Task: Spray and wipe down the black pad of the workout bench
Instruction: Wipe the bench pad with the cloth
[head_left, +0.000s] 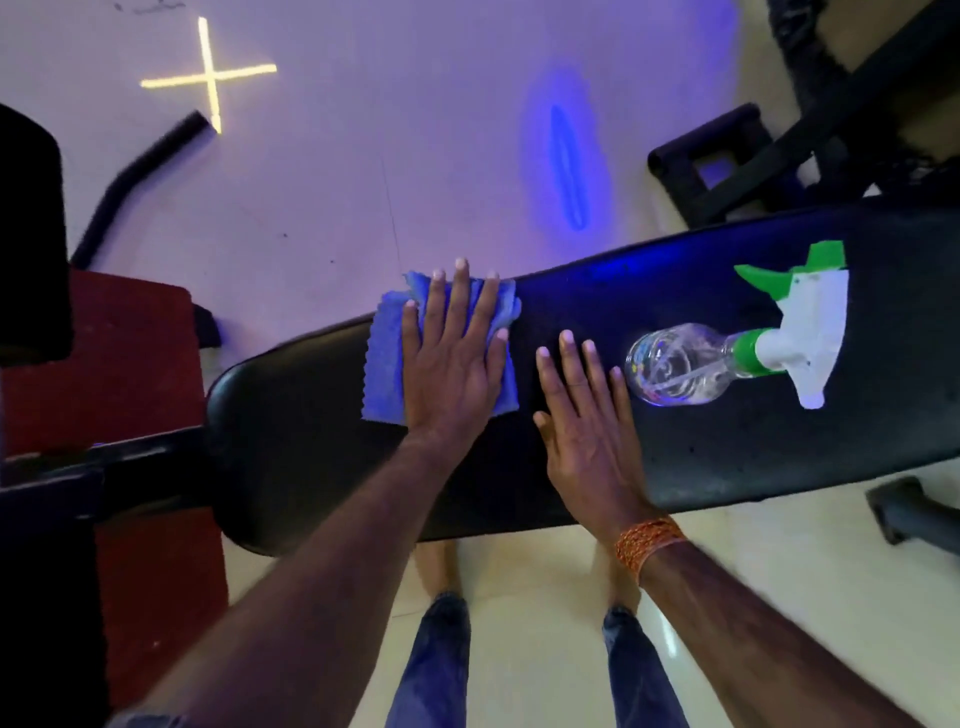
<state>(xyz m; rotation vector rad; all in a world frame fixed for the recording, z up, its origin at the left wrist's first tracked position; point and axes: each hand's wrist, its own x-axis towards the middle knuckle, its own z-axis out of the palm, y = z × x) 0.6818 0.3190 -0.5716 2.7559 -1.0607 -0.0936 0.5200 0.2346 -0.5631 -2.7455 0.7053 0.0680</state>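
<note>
1. On my feed, the left-hand fingers (460, 301) are straight and fanned a little apart. They lie flat on the blue cloth (383, 364) and pinch nothing.
2. The left hand (451, 364) presses palm-down on that cloth. The cloth sits rumpled on the black pad (291, 426) and laps over the pad's far edge.
3. Now the right-hand fingers (571, 366): also straight, slightly spread, flat on bare pad just beside the cloth.
4. The right hand (587, 431) rests palm-down and holds nothing. An orange band (649, 543) wraps its wrist.
5. The right little fingertip sits just beside the base of the spray bottle (675, 366). I cannot tell whether they touch.
6. The bottle lies on its side on the pad with its base toward the hands. Its wall is clear, and I see clear liquid inside with a thin dip tube running through it. I cannot judge how full it is.
7. Past a green collar comes the white trigger head (810, 332), which has green parts on its far side.
8. The pad runs across my view from lower left to upper right, glossy, with blue light glinting along its far edge.
9. A red mat (104, 364) lies at the left end, and pale floor (363, 182) stretches beyond.
</note>
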